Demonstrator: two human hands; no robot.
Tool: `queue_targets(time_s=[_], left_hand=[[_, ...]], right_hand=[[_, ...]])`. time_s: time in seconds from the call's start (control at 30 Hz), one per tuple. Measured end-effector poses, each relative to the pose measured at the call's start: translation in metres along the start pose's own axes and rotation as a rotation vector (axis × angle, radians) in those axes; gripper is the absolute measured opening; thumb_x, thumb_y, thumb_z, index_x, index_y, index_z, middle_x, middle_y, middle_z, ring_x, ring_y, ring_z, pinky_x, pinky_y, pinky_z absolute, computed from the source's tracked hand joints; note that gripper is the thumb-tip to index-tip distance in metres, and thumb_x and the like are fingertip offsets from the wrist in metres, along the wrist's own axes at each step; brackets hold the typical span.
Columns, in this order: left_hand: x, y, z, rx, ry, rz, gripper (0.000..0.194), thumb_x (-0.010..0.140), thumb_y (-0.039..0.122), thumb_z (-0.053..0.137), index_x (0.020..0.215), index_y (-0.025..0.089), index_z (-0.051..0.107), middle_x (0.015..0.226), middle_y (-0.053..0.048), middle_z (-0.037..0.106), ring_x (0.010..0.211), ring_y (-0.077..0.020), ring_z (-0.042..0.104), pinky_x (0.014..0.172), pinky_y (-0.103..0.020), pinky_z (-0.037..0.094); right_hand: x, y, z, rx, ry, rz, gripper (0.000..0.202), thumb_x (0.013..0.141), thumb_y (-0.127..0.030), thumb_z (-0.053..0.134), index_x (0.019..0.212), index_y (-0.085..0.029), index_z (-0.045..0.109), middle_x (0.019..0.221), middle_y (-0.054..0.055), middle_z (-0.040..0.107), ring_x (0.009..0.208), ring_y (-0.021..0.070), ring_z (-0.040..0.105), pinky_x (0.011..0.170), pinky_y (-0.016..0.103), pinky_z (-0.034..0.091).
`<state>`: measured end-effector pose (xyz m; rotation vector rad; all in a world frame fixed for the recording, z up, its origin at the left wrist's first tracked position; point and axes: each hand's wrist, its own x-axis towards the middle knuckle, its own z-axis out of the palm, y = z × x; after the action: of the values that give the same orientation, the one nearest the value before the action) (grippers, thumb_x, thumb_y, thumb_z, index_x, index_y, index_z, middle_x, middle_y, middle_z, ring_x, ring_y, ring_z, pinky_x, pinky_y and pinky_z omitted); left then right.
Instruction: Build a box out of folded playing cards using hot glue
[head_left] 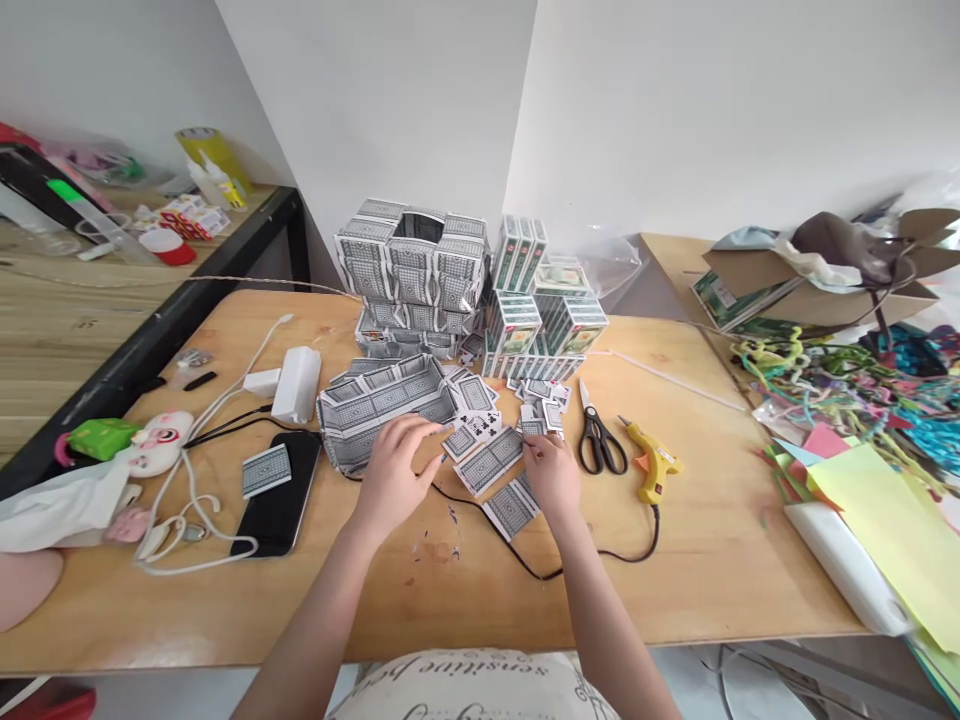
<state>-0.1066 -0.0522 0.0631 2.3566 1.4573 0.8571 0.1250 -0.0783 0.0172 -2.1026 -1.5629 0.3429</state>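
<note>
My left hand (397, 468) is open, thumb and index finger apart, beside a boat-shaped tray of folded playing cards (390, 395). My right hand (552, 472) is closed in a pinch at a small grey-backed playing card (533, 427), by a pile of folded cards (553, 412). Between the hands lies a joined pair of grey-backed cards (489, 460), with a club card (480, 424) just behind it. Another grey-backed piece (513, 506) rests closer to me, partly beside my right wrist. My right fingers hide part of the card they grip.
Behind stand a tall card-built box (416, 265) and stacked card packs (517, 325). Black scissors (600, 440) and a yellow glue gun (656, 460) lie rightward, its cord crossing the table. Leftward are a phone (281, 510), white cables (187, 490) and a charger (297, 384).
</note>
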Motion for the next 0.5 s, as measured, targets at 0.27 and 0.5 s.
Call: queue_targets(time_s=[0.27,0.5], left_hand=[[-0.005,-0.021,0.011,0.248,-0.25,-0.157,0.031,0.08,0.016,0.044,0.11,0.022,0.053,0.101,-0.005,0.065,0.088,-0.0226,0.061,0.072,-0.033,0.047],[-0.002,-0.018,0.013,0.356,-0.309,-0.197,0.028,0.081,0.02,0.044,0.105,0.022,0.057,0.092,-0.005,0.068,0.082,-0.0242,0.063,0.063,-0.031,0.045]], right_hand=[[0.015,0.017,-0.016,0.298,0.095,0.313,0.024,0.078,-0.037,0.046,0.077,-0.016,0.057,0.066,0.007,0.065,0.06,0.0194,0.062,0.058,0.028,0.046],[0.01,0.053,-0.042,0.778,0.317,0.499,0.038,0.069,-0.044,0.057,0.094,-0.015,0.053,0.076,0.01,0.065,0.054,0.0195,0.063,0.049,0.031,0.053]])
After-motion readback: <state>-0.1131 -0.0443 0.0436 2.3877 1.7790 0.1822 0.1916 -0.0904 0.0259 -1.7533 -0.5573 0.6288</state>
